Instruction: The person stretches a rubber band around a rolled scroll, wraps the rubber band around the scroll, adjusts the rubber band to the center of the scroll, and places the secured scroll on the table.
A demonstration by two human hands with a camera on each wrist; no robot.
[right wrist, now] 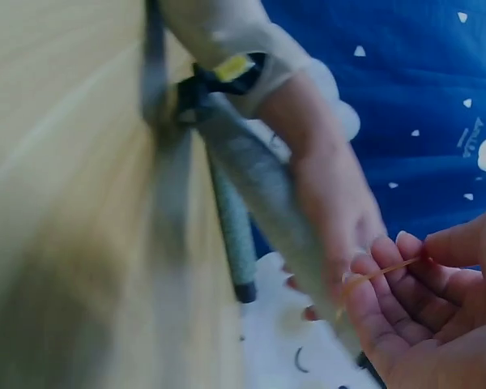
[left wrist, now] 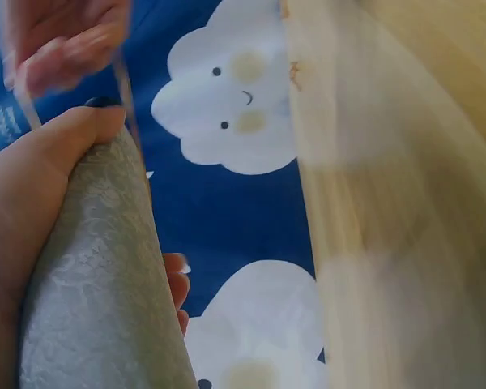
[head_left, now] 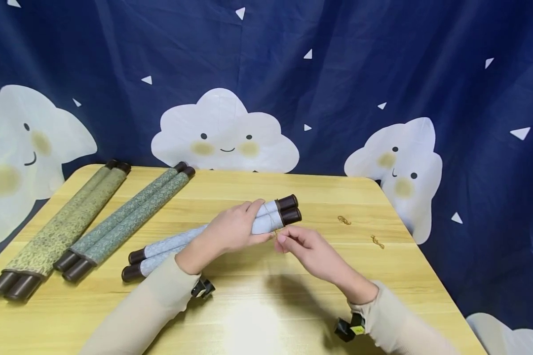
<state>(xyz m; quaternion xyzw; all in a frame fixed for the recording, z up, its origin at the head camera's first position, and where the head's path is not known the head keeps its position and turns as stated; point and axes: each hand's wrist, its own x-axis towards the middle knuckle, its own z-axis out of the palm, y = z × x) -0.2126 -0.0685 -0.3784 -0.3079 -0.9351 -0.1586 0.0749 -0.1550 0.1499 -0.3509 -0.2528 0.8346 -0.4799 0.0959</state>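
A pair of light blue patterned rolls [head_left: 173, 243] with dark end caps lies slanted, its right end raised in my left hand [head_left: 234, 228]. The left fingers curl round both rolls near the right caps; in the left wrist view the thumb rests on top of a roll [left wrist: 105, 267]. Thin cord crosses the rolls by the caps. My right hand [head_left: 308, 251] pinches a thin golden cord [right wrist: 385, 270] between thumb and fingers, just beside the left fingertips. The cord stretches from the right fingers towards the rolls.
On the wooden table [head_left: 231, 315], a green-teal pair of rolls [head_left: 133, 217] and a yellow-green pair [head_left: 66, 224] lie at the left. Two small golden cord pieces, one [head_left: 344, 220] and another [head_left: 377, 241], lie at the right. A dark blue curtain [head_left: 337, 88] with clouds hangs behind.
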